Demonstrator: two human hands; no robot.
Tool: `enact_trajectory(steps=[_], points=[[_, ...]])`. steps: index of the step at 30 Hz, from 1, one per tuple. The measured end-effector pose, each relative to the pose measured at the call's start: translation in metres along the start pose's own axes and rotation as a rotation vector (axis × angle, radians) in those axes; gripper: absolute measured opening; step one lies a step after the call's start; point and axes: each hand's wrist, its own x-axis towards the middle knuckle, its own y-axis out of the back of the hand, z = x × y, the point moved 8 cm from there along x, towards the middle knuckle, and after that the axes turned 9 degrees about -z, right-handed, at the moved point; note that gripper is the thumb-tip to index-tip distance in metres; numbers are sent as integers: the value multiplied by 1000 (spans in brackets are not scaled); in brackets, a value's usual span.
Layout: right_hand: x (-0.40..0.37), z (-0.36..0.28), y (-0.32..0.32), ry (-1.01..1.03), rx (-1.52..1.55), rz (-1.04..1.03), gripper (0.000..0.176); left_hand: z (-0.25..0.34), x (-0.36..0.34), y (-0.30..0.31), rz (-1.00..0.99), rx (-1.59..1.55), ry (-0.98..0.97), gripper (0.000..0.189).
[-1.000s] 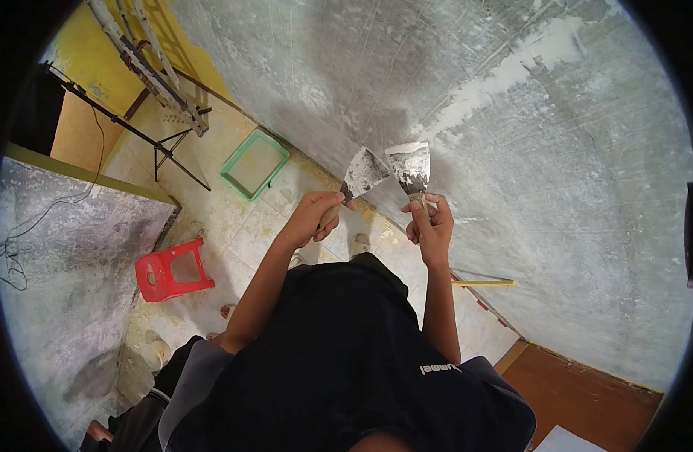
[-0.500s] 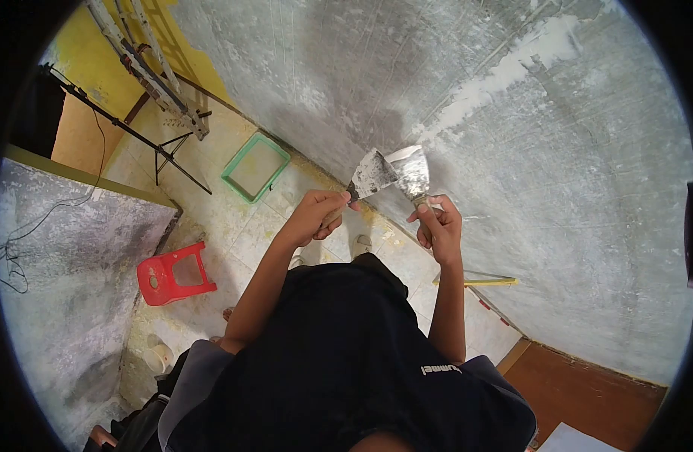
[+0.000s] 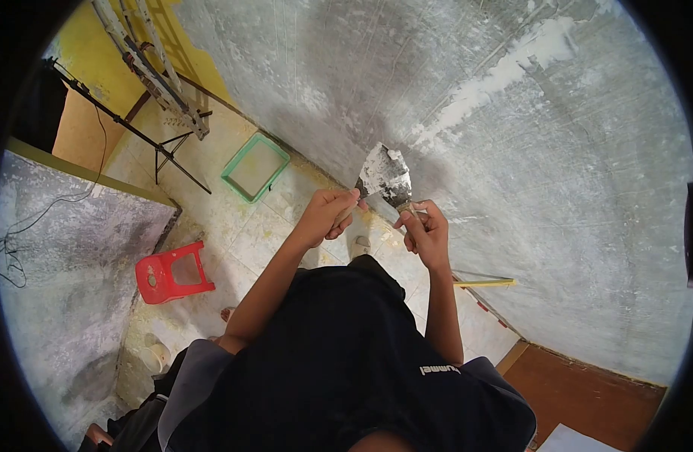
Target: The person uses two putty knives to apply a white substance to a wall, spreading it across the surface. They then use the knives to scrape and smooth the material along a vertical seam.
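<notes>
Two putty knives meet in front of the grey plastered wall, held at chest height, with one blade laid against the other so that they overlap. The left-hand knife shows its broad, filler-smeared blade; the right-hand knife is mostly covered by it. The left hand is clenched round one handle and the right hand grasps the other. On the tiled floor below lie a green tray and a red stool, well apart, with a ladder beyond them.
</notes>
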Motion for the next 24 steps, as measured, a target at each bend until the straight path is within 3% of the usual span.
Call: enact_trajectory(steps=[4,7,9,12,14,17,20,24], points=[[-3,-2,-7,27,-36,51,17,-3,-3,-1,1,18,-38,46],[-4,2,-12,40,-198,25,15,1,-9,-3,12,7,-83,45],[-5,0,-11,55,-397,116,15,7,-15,-3,14,7,-155,45],[-7,3,5,109,-244,238,19,13,-28,3,36,6,-213,45],[-12,0,8,40,-153,259,20,10,-36,8,40,-1,-206,45],[-18,-24,7,245,-450,369,29,4,-45,10,27,-2,-186,44],[-23,-33,-1,269,-559,438,37,-3,-48,12,-5,10,-166,43],[-20,-22,-14,184,-279,335,39,-7,-52,12,-38,49,-133,44]])
